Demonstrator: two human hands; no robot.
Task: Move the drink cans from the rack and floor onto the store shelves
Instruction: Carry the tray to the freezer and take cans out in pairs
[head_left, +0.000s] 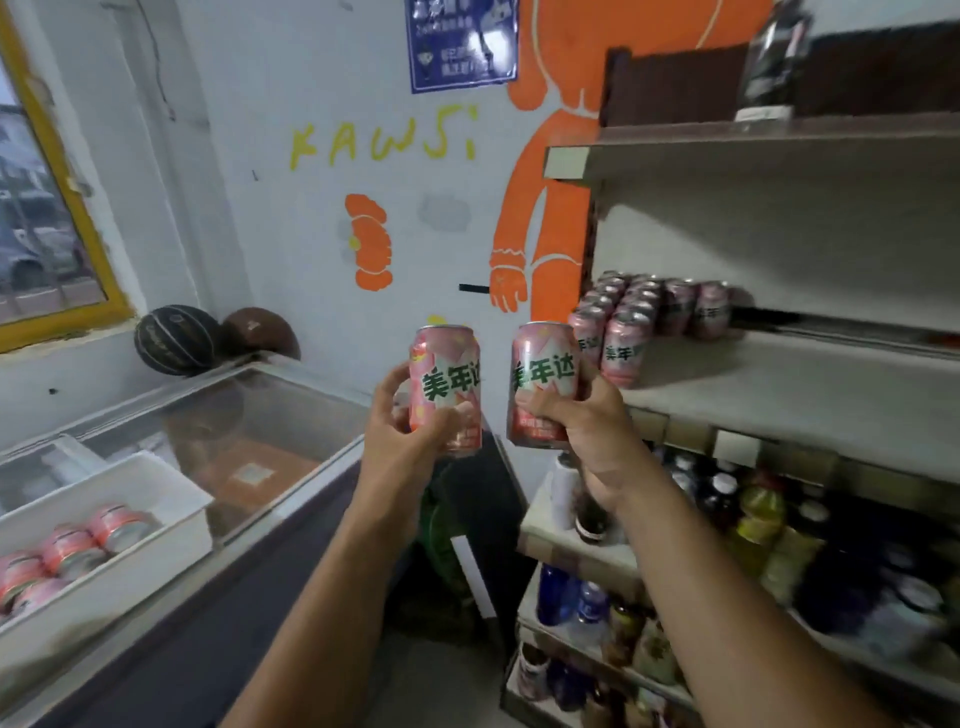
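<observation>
At right, shelves (779, 156). Middle shelf (789, 384) carries a stack (644, 312) of pink cans at its left end; the board to the right of it is bare. Lower shelves hold bottles (753, 519).
At left, freezer (291, 415) with glass lid. Bin (104, 582) sits on its near left part, with spare cans (78, 545) lying in it.

Step (judged): mid-transfer, carry to shelf. Two cans are in the air, just off the left end of the middle shelf and in front of the stack.
Next move (judged): reach right and set each can upright on the bare board beside the stack. Keep clear of the front row and release one at a time.

Left grip (410, 436): fingers and thumb curled round the lower half of the left can (447, 379), closed on it. Can upright.
Right grip (592, 431): wrapped round the lower part of the right can (543, 374), closed on it. Can tilted slightly.
Cans are near each other, not touching.
</observation>
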